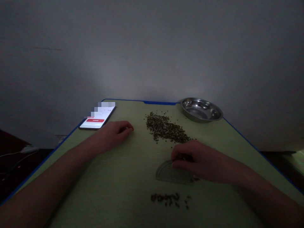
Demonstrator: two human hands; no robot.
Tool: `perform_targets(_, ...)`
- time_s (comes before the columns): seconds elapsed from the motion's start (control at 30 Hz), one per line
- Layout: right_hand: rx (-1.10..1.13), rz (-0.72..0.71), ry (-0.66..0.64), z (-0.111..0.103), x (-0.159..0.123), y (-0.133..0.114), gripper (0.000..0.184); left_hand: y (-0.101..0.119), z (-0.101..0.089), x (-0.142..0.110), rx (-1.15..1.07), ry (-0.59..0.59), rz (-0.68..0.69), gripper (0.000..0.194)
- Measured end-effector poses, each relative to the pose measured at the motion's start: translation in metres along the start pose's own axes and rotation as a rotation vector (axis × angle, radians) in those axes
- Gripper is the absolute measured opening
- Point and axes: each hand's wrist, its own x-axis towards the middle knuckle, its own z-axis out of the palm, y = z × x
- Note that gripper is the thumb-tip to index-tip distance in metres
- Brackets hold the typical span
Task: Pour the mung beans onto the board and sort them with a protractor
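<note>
My right hand (pixel 198 160) rests on the green table (pixel 123 177) with its fingers curled over the upper edge of a clear half-round plastic piece (pixel 171 173). Just beyond it lies a heap of small dark seeds (pixel 166 128). A smaller scatter of the same seeds (pixel 169 199) lies nearer to me, below the plastic piece. My left hand (pixel 114 133) lies on the table to the left, fingers loosely curled, with nothing visible in it.
A phone (pixel 98 117) with a lit screen lies at the table's far left corner. A steel bowl (pixel 201 109) stands at the far right corner. A plain wall rises right behind the table. The room is dim.
</note>
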Motion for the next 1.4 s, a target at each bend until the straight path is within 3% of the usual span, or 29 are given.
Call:
perform_targets(0.37,0.061,0.084,-0.046,-0.020,-0.012,0.013,0.015,0.002,-0.003,0.000,-0.001,0.010,-0.047,0.040)
perform_targets(0.57,0.136,0.122,-0.186,-0.019,-0.014,0.014,0.013,0.003,-0.003,0.000,0.014,-0.006,-0.050,0.042)
perform_targets(0.93,-0.052,0.120,-0.348,-0.018,-0.019,0.007,0.009,0.001,-0.002,0.001,0.026,-0.005,-0.031,0.041)
perform_targets(1.13,-0.191,0.065,-0.301,-0.011,-0.023,-0.005,0.012,0.004,-0.001,0.001,0.020,0.002,-0.035,0.043)
perform_targets(1.4,-0.206,0.065,-0.289,-0.016,-0.024,-0.001,0.016,0.007,-0.003,0.000,0.038,0.001,-0.056,0.043)
